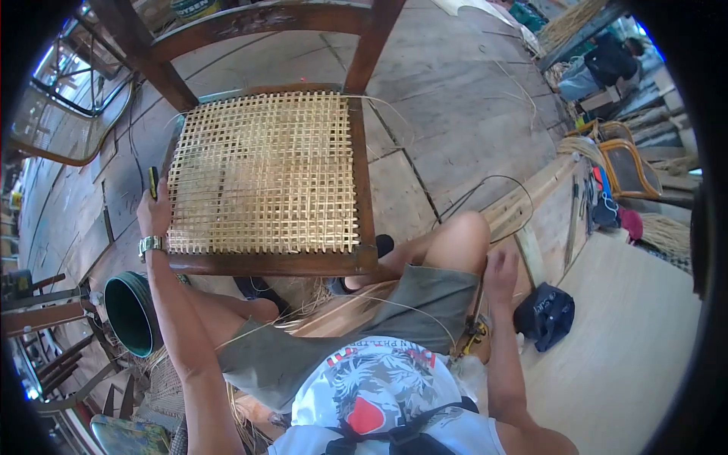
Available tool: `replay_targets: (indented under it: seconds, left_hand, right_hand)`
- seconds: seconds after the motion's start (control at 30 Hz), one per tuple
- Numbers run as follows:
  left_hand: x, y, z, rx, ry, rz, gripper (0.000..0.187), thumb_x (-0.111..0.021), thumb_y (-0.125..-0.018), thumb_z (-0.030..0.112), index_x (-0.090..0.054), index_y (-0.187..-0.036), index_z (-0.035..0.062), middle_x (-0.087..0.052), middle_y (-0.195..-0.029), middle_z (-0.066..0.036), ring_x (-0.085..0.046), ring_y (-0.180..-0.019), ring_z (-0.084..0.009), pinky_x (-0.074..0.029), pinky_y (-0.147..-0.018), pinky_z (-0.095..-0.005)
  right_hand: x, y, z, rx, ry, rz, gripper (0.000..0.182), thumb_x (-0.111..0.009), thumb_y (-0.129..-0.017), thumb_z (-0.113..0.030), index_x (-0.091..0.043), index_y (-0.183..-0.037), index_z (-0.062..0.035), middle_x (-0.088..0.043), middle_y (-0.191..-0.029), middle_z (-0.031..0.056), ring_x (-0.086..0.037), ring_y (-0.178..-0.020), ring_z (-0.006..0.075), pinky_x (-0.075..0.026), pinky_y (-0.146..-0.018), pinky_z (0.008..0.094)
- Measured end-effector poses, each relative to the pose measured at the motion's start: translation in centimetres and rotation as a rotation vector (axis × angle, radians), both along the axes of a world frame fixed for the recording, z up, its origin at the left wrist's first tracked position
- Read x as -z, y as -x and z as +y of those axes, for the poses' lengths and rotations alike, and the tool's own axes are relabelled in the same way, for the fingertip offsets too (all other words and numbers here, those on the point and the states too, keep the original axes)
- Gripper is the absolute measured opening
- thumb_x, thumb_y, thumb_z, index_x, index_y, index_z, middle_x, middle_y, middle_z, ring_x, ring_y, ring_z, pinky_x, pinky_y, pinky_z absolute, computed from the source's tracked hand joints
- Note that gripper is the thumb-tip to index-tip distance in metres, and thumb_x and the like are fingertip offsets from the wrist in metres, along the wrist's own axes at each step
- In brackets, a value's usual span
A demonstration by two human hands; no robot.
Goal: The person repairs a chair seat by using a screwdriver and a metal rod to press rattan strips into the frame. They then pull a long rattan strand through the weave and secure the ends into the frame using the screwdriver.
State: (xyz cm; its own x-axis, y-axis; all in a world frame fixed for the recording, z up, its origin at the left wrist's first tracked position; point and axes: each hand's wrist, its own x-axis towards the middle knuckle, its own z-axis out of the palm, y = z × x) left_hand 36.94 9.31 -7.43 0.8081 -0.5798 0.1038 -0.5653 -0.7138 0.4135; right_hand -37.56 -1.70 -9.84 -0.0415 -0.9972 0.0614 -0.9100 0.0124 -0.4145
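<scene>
A wooden chair [288, 265] with a woven cane seat [265, 174] stands in front of my knees, its backrest at the far side. At the seat's left edge, my left hand [155, 214] is closed around a yellow and black tool [153, 183] that points up and away. A watch is on that wrist. My right hand [500, 274] hangs beside my right knee, its fingers curled; whether anything is in them is too small to tell. Loose cane strands stick out from the seat's far corners, and another strand [413, 307] lies across my shorts.
A green bucket [130, 315] is at my left. On my right are a dark cap [544, 317], a pale board [614, 334] and a wooden plank with a thin loop above it. Metal-framed chairs stand at far left. Another person [607, 64] is at the far right.
</scene>
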Motion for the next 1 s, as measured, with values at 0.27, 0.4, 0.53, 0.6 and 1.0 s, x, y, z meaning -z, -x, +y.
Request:
replay_targets:
  seconds: [0.27, 0.4, 0.53, 0.6, 1.0]
  left_hand:
    - [-0.9, 0.3, -1.7, -0.051, -0.073, -0.011, 0.074, -0.049, -0.101, 0.063, -0.069, -0.106, -0.0083, -0.069, -0.106, -0.038, -0.065, -0.107, -0.0541, -0.050, -0.094, -0.0569]
    - [-2.1, 1.4, -2.3, -0.063, -0.108, -0.015, 0.072, -0.049, -0.101, 0.062, -0.069, -0.109, -0.0068, -0.069, -0.108, -0.037, -0.064, -0.109, -0.0534, -0.049, -0.096, -0.0579]
    - [-2.7, 1.7, -3.2, -0.051, -0.014, -0.010, 0.075, -0.050, -0.102, 0.063, -0.067, -0.108, -0.0102, -0.067, -0.108, -0.040, -0.062, -0.108, -0.0559, -0.048, -0.095, -0.0569]
    - [-3.1, 2.0, -3.5, -0.063, 0.015, 0.011, 0.075, -0.050, -0.102, 0.063, -0.067, -0.109, -0.0103, -0.067, -0.108, -0.039, -0.062, -0.108, -0.0556, -0.048, -0.096, -0.0568]
    - [-2.9, 7.7, -6.1, 0.265, 0.157, -0.292, 0.043, -0.066, -0.100, 0.040, -0.065, -0.105, -0.0022, -0.066, -0.120, -0.026, -0.067, -0.099, -0.0451, -0.056, -0.086, -0.0530]
  right_hand:
    - [-2.8, -26.9, -21.2, -0.580, 0.314, -0.296, 0.058, -0.067, -0.098, -0.039, -0.056, -0.139, 0.0014, -0.060, -0.138, 0.0223, -0.057, -0.128, 0.0381, -0.045, -0.108, 0.0439]
    - [-1.7, -32.7, -27.2, -0.615, -0.274, -0.191, 0.062, -0.064, -0.098, -0.048, -0.058, -0.137, 0.0005, -0.067, -0.128, 0.0252, -0.064, -0.120, 0.0404, -0.050, -0.101, 0.0455]
    - [-3.4, -28.9, -27.4, -0.811, 0.121, -0.166, 0.028, -0.057, -0.103, -0.029, -0.069, -0.120, -0.0093, -0.071, -0.114, 0.0193, -0.067, -0.107, 0.0418, -0.054, -0.090, 0.0502]
    - [-4.9, -23.9, -28.0, -0.785, 0.346, 0.079, 0.022, -0.054, -0.103, -0.018, -0.071, -0.115, -0.0114, -0.071, -0.111, 0.0151, -0.067, -0.103, 0.0419, -0.055, -0.086, 0.0506]
    - [-9.1, -9.4, -28.5, -0.432, 0.517, 0.382, 0.027, -0.062, -0.093, -0.005, -0.072, -0.116, -0.0130, -0.072, -0.115, 0.0105, -0.068, -0.103, 0.0363, -0.057, -0.087, 0.0480]
